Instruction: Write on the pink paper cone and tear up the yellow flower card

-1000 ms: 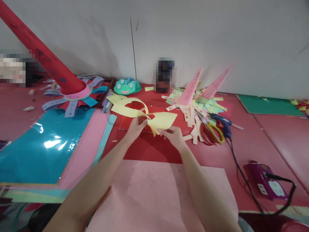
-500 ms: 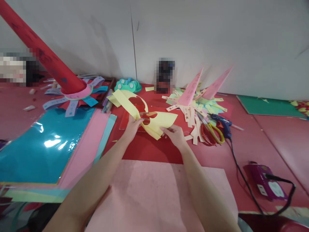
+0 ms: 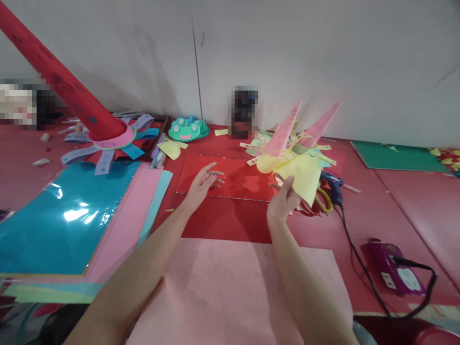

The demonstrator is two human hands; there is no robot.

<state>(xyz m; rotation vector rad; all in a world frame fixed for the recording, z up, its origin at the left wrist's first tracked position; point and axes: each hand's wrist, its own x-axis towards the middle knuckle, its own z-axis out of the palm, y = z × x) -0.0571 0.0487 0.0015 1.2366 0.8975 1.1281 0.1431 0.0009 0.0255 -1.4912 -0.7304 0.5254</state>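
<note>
My left hand (image 3: 204, 186) hovers over a red board (image 3: 237, 175), its fingers apart and holding nothing. To the right, my right hand (image 3: 283, 201) pinches the edge of a cut yellow paper sheet (image 3: 304, 176). That sheet partly covers the scissors (image 3: 325, 200) and the heap of paper strips behind it. Two pink paper cones (image 3: 285, 132) with writing rise from the heap. A yellow paper half-circle (image 3: 168, 149) lies to the left of the board, near some pens.
A glue gun (image 3: 333, 188) is cabled towards a purple power box (image 3: 393, 268) at the right. Green frog cutouts (image 3: 189, 129) sit by the wall. A tall red paper cone (image 3: 77, 93) leans at the left above a blue glossy sheet (image 3: 68, 215).
My left hand has let go of the yellow paper and opened. My right hand has carried the sheet rightwards over the scissors and strips, uncovering the red board.
</note>
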